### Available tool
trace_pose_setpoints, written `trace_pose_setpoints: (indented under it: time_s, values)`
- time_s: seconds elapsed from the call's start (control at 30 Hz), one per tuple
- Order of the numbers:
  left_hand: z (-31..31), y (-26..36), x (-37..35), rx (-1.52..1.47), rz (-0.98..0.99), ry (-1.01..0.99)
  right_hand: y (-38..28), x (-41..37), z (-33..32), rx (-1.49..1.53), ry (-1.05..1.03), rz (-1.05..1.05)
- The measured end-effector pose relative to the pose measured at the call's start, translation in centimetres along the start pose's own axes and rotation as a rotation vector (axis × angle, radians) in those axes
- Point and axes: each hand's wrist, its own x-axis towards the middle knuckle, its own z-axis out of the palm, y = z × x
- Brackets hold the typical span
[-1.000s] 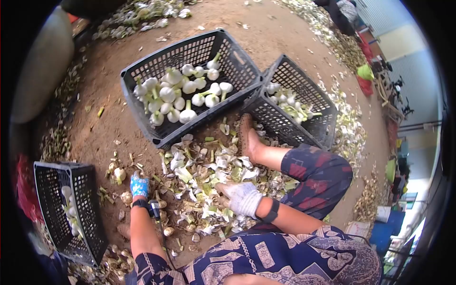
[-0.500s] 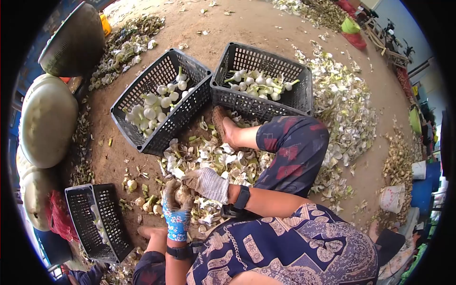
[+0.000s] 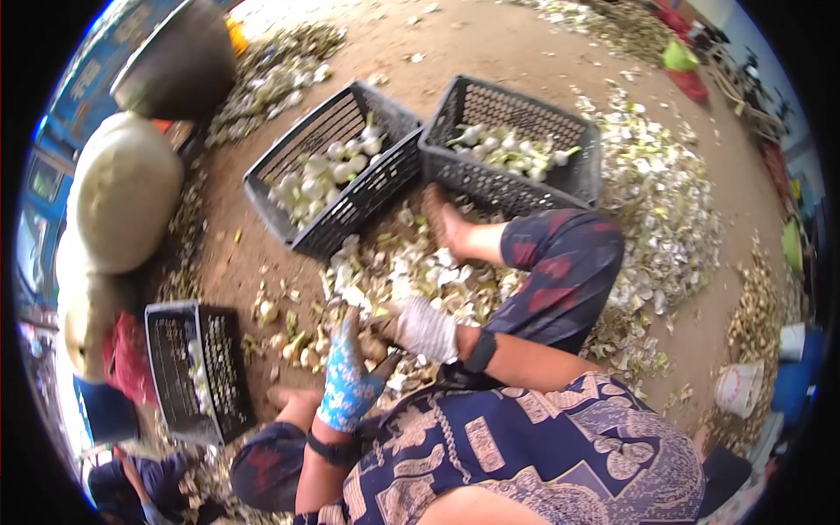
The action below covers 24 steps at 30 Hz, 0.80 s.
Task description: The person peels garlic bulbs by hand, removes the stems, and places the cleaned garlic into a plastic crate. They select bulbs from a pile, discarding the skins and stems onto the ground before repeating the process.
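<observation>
My left hand (image 3: 350,376), in a blue floral glove, is closed around what appears to be an untrimmed garlic bulb (image 3: 374,348), brownish and blurred. From the right, my right hand (image 3: 426,329) in a pale grey glove comes close to that bulb, its fingers curled together. Motion blur hides what, if anything, the right fingers grip. Below both hands lie garlic skins and stem pieces (image 3: 411,262). Several loose garlic bulbs (image 3: 302,352) rest on the ground left of my left hand.
Two black crates, one left (image 3: 367,206) and one right (image 3: 584,179), hold cleaned white garlic beyond my bare foot. A smaller black crate (image 3: 229,376) stands at left near full sacks (image 3: 127,192). Peelings (image 3: 665,236) are heaped on the right. Another person (image 3: 131,481) is at lower left.
The camera view has shifted, so the scene sits farther right in the picture. My left hand has turned, its fingers now pointing more upward; both hands stay close together at the bulb.
</observation>
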Motion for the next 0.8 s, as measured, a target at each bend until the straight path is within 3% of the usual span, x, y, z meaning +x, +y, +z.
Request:
trace_pose_setpoints:
  time_s: [0.03, 0.07, 0.1, 0.13, 0.17, 0.2, 0.3, 0.37, 0.43, 0.47, 0.5, 0.57, 0.6, 0.63, 0.67, 0.7, 0.77, 0.8]
  values:
    - [-0.1, -0.5, -0.3, 0.008, 0.012, 0.013, 0.1, 0.0, 0.0, 0.193, -0.058, -0.004]
    - [-0.5, -0.9, -0.5, -0.051, -0.021, 0.014, -2.5, -0.1, -0.7, 0.419, -0.154, 0.216]
    - [-0.9, -1.4, -0.4, -0.115, -0.045, 0.02, -2.3, -0.1, -0.5, 0.58, -0.164, 0.218]
    - [-1.4, -1.4, -0.1, -0.102, 0.007, 0.031, -3.1, -0.1, -0.4, 0.379, -0.134, 0.213]
    - [-1.9, -1.3, -0.2, -0.094, 0.068, 0.034, -4.1, -0.1, -0.9, 0.278, -0.192, 0.344]
    - [-1.8, -1.3, -0.5, -0.296, -0.034, 0.042, -4.8, 0.0, -0.8, 0.251, -0.186, 0.261]
    - [-1.9, -1.6, -0.9, -1.752, -0.496, -0.009, -4.2, 0.2, 0.1, 0.172, -0.086, -0.058]
    - [-1.0, -2.7, -0.9, -1.864, -0.66, -0.024, -4.2, 0.2, -0.3, 0.094, -0.155, 0.031]
    - [-0.1, -2.4, -0.3, -1.492, -0.87, 0.271, -3.5, 0.2, -0.2, 0.259, -0.111, 0.352]
    - [0.5, -3.3, -0.5, -1.265, -0.754, 0.358, -3.7, 0.3, 0.1, 0.061, -0.109, 0.236]
    - [0.9, -3.9, -0.9, -1.312, -0.707, 0.407, -3.7, 0.4, 0.5, 0.059, -0.123, 0.243]
    - [0.9, -4.9, -1.7, -1.19, -0.538, 0.253, -3.7, 0.6, 1.0, -0.188, -0.06, 0.139]
    - [0.9, -5.0, -2.0, -1.191, -0.54, 0.26, -3.4, 0.7, 1.2, 0.29, -0.085, 0.362]
    - [0.8, -4.9, -2.2, -1.395, -0.547, 0.233, -3.9, 0.9, 0.3, 0.42, -0.14, 0.422]
    - [0.6, -4.8, -2.3, -1.598, -0.549, 0.201, -4.1, 1.3, 0.5, 0.377, -0.163, 0.414]
    - [0.6, -4.3, -2.3, -1.5, -0.463, 0.194, -4.1, 1.5, 0.8, 0.334, -0.185, 0.409]
    - [0.2, -3.0, -1.9, -1.56, -0.373, 0.264, -4.0, 1.8, 2.1, -0.271, -0.194, 0.028]
    - [0.2, -3.2, -1.9, -1.561, -0.372, 0.271, -2.9, 1.8, 2.7, -0.412, -0.2, -0.135]
